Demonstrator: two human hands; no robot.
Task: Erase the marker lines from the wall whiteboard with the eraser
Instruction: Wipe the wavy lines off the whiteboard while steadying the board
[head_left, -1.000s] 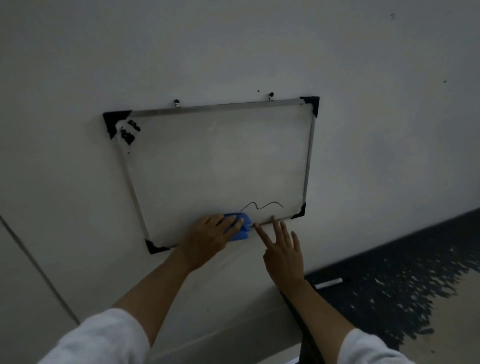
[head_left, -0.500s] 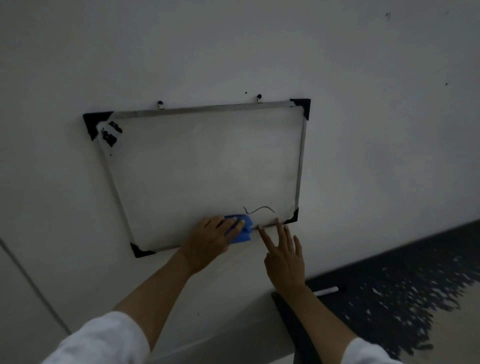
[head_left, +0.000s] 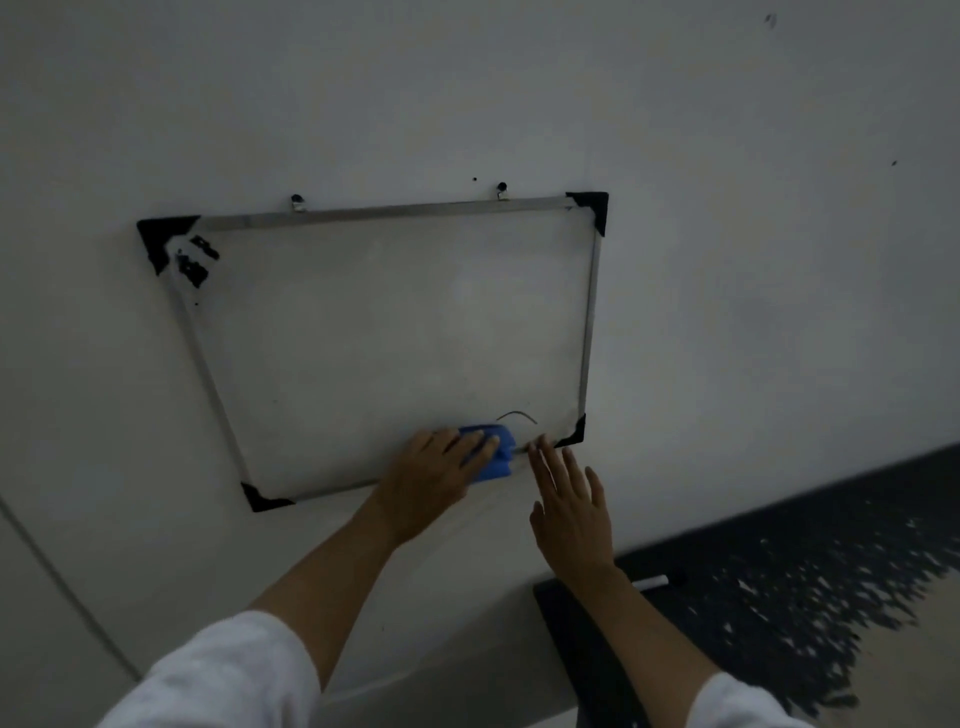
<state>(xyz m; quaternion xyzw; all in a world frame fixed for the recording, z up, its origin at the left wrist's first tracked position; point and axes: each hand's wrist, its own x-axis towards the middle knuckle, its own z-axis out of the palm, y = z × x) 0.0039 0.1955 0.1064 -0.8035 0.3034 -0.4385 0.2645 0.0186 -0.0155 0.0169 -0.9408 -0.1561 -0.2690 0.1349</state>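
Note:
A metal-framed whiteboard (head_left: 384, 332) with black corner caps hangs tilted on the white wall. A short dark marker line (head_left: 518, 416) shows near its lower right corner. My left hand (head_left: 434, 478) presses a blue eraser (head_left: 496, 457) against the board's bottom edge, just left of and below the line. My right hand (head_left: 569, 499) lies flat on the wall below the frame, fingers spread, fingertips touching the bottom frame beside the eraser.
Black smudges (head_left: 195, 262) mark the board's upper left corner. Two hooks (head_left: 501, 189) hold the top frame. A white marker (head_left: 652, 583) lies on the dark, paint-flecked floor (head_left: 810, 561) at the lower right. A dark object (head_left: 587, 649) stands under my right forearm.
The marker line has grown shorter as the eraser slid right along the bottom edge. My right hand shifted slightly, and the view moved a little.

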